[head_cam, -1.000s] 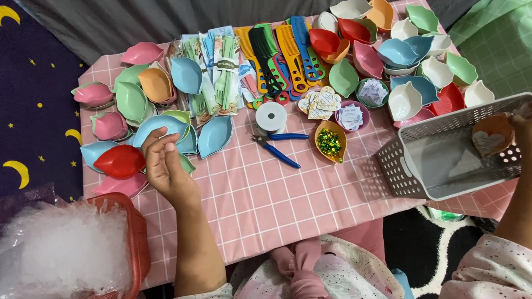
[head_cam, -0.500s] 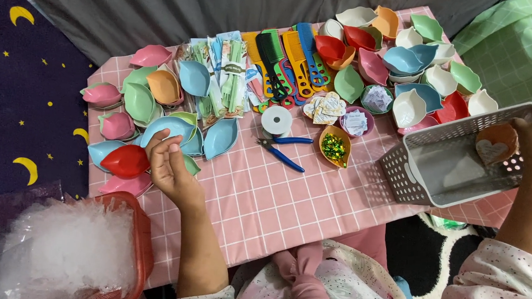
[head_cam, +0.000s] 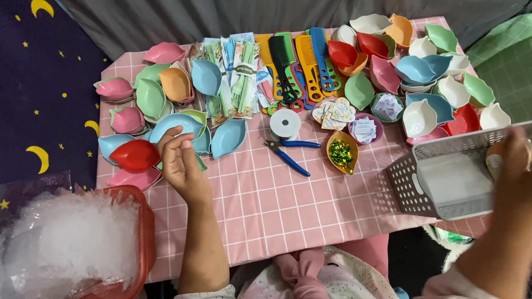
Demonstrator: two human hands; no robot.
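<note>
The basket (head_cam: pixel 452 177) has tipped further onto its side since before; the right hand (head_cam: pixel 529 172) grips its rim at the table's (head_cam: pixel 275 210) right edge. It is grey, perforated plastic. The left hand (head_cam: pixel 180 160), fingers curled and empty, touches the leaf-shaped bowls (head_cam: pixel 157 138).

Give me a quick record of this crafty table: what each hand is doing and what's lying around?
Surface: pink checked table
Left hand: empty, fingers curled, beside the red dish
Right hand: holds the grey basket, tilted
Table middle: tape roll, blue pliers, orange dish of green bits
Back row: combs, leaf-shaped dishes
Lower left: red tub of white filling
</note>
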